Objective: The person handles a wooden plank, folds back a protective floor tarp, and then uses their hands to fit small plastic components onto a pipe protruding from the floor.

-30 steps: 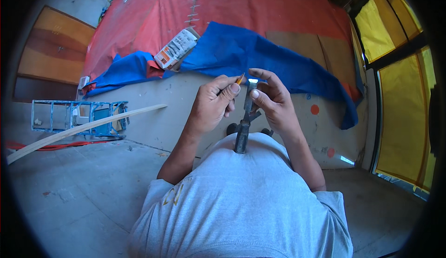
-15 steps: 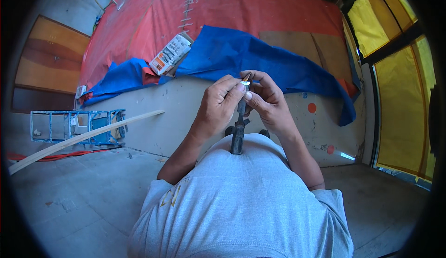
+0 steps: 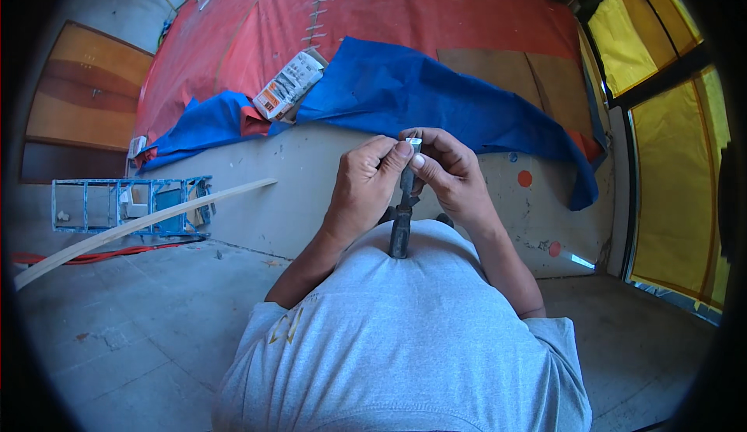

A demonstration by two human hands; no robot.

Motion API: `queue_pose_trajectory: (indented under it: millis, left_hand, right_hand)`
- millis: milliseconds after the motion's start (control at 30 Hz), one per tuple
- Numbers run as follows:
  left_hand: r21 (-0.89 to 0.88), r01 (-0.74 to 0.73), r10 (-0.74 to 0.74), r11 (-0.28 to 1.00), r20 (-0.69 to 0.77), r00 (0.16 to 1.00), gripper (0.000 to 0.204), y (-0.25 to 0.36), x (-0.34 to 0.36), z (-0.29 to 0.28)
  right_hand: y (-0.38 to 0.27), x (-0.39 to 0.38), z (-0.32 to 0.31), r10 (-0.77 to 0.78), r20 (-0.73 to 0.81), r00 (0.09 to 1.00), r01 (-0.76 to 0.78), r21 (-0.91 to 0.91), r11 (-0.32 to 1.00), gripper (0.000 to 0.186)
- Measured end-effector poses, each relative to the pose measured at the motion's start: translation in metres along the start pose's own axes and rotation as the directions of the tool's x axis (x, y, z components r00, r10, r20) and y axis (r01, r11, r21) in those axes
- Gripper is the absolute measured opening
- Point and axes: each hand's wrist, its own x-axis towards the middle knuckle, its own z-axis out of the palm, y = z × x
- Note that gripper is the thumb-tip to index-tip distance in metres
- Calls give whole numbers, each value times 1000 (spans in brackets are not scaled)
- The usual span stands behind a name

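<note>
In front of my chest a dark, long-handled tool (image 3: 400, 233) points away from me, its butt end close to my grey shirt. Its far end carries a small bright metal piece (image 3: 414, 143); the exact kind of tool does not show. My left hand (image 3: 364, 179) is closed, thumb and forefinger pinching beside that bright end. From the other side my right hand (image 3: 453, 177) pinches the same end, its thumb just under the bright piece and its forefinger curled over the top. The fingers hide part of the tool's tip.
Ahead stands a low pale wall with a blue sheet (image 3: 389, 82) and red covering (image 3: 443, 12) over its top. An opened carton (image 3: 289, 86) lies there. At left are a blue stepladder (image 3: 128, 206) and a long wooden strip (image 3: 148, 226). Yellow sheeting (image 3: 673, 191) hangs at right.
Both hands stay at the tool's far end, my right forefinger now slightly lower. A small orange-brown pointed thing seen between the fingertips earlier no longer shows.
</note>
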Motion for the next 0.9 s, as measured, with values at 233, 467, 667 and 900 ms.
queue_pose_trajectory:
  millis: [233,467,667,900]
  left_hand:
    - [-32,129,-128,991,18,992,30,13,-3,1]
    - [-25,78,-76,997,67,995,22,11,8,-2]
    - [-41,50,-47,998,71,996,22,14,8,0]
    - [-51,38,-32,998,110,993,23,14,9,-1]
  right_hand:
    - [1,2,0,-34,4,999,34,-17,999,30]
    - [-3,4,5,-62,-1,998,62,21,998,43]
    - [-6,1,5,-61,7,998,61,61,996,44]
    - [-3,-1,0,-32,13,999,31,92,995,39]
